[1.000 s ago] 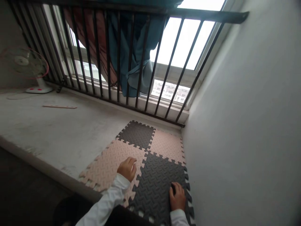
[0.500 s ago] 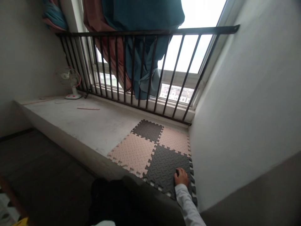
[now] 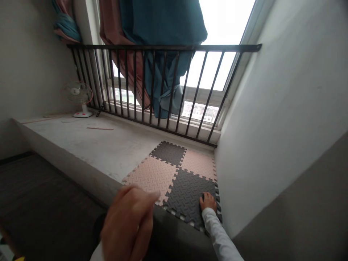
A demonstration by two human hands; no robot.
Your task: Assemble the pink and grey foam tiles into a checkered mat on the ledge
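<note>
Head view: four foam mats lie joined two by two, lower centre to lower right of frame; each looks roughly square, no clear long axis. Right hand is the nearer one, resting on the front dark mat toward its right edge, fingers bent but not closed. Left hand blurred, bottom centre; front pink mat lies just above it in frame. Contact or grip there: cannot tell.

The foam tiles look matt and ridged, the railing smooth metal.
</note>
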